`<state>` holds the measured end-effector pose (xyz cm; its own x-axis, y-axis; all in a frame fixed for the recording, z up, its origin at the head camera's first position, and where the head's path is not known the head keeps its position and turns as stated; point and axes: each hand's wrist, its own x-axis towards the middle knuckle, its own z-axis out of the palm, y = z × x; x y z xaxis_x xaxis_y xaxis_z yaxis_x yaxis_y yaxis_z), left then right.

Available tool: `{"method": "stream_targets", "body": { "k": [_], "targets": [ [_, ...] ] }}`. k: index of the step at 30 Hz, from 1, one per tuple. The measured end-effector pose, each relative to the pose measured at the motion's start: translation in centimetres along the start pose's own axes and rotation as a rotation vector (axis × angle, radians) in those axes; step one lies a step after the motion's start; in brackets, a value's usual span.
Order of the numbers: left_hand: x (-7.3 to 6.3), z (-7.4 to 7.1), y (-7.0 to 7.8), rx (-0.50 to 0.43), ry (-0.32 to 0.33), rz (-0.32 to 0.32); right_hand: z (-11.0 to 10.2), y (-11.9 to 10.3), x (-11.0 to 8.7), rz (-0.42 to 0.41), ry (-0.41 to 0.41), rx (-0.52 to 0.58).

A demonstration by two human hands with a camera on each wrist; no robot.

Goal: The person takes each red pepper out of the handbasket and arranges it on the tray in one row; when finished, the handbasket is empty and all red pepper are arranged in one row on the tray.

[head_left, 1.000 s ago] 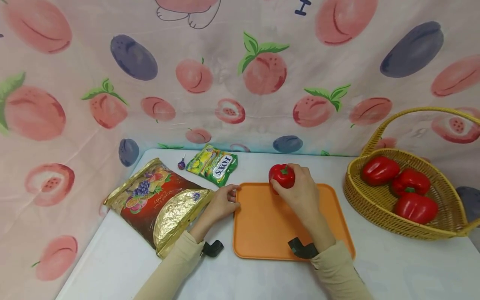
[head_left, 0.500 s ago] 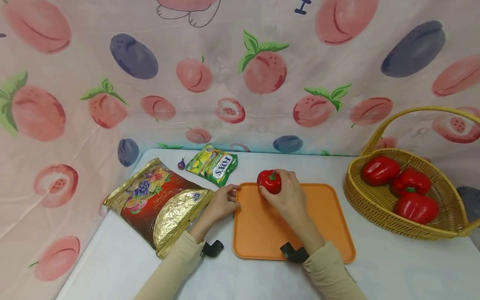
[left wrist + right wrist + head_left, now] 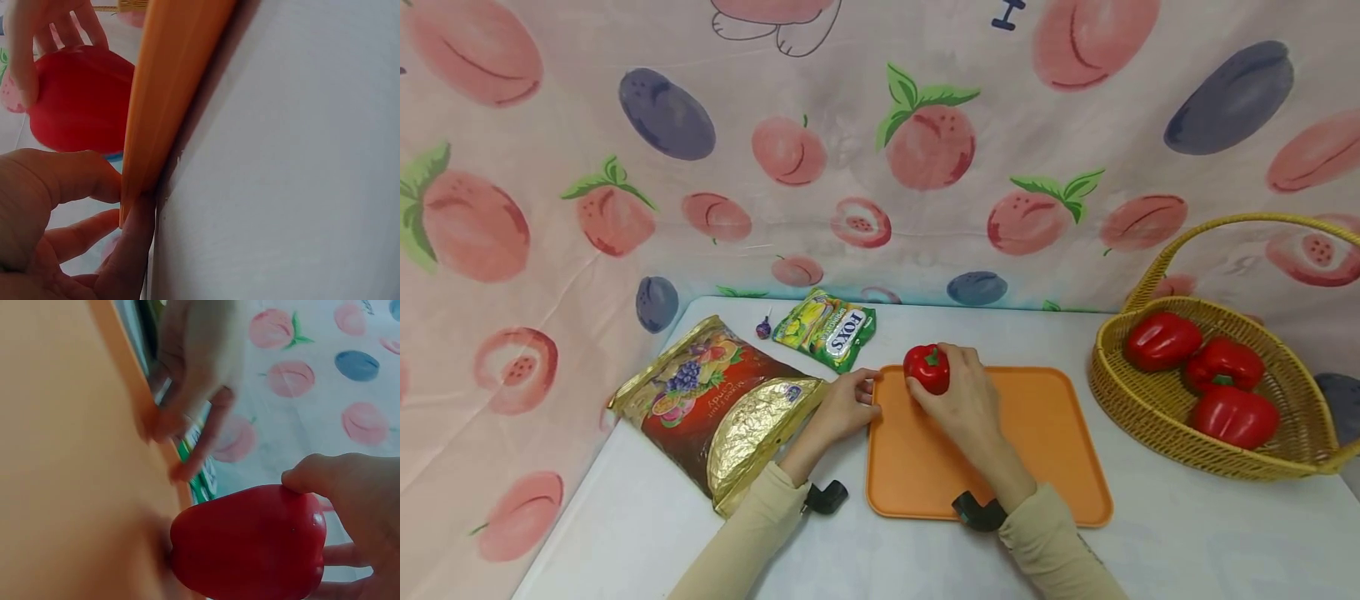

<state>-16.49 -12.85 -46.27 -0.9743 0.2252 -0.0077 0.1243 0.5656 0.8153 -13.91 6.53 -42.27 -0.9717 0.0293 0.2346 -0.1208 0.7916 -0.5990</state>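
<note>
My right hand (image 3: 966, 408) holds a red bell pepper (image 3: 927, 369), its green stem facing up, at the far left corner of the orange tray (image 3: 1045, 433). In the right wrist view, thumb and fingers grip the pepper (image 3: 250, 544) at one end, while its other end is right at the tray surface (image 3: 69, 456). At the tray's left edge, my left hand (image 3: 844, 410) pinches the rim. The left wrist view shows that rim (image 3: 156, 112) between the thumb and the fingers.
A wicker basket (image 3: 1150, 442) with 3 red bell peppers (image 3: 1234, 417) stands at the right. Left of the tray lies a large mixed fruit candy bag (image 3: 722, 400). Behind are a green Fox's candy packet (image 3: 827, 329) and a lollipop (image 3: 763, 328), before a fruit-print cloth (image 3: 880, 167).
My right hand has carried the bell pepper leftward and slightly nearer along the tray's far side, to its far left corner. The left hand has stayed at the tray's left rim.
</note>
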Motion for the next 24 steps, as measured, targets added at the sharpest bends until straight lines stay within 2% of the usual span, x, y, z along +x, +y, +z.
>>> {"method": "stream_targets", "body": {
  "k": [11, 24],
  "targets": [
    [0.0, -0.1, 0.0, 0.01, -0.019, -0.01, 1.6, -0.9, -0.9, -0.066, 0.024, -0.005],
    [0.0, 0.0, 0.0, 0.013, -0.014, 0.0, 1.4, -0.8, -0.7, -0.103, -0.045, 0.024]
  ]
}}
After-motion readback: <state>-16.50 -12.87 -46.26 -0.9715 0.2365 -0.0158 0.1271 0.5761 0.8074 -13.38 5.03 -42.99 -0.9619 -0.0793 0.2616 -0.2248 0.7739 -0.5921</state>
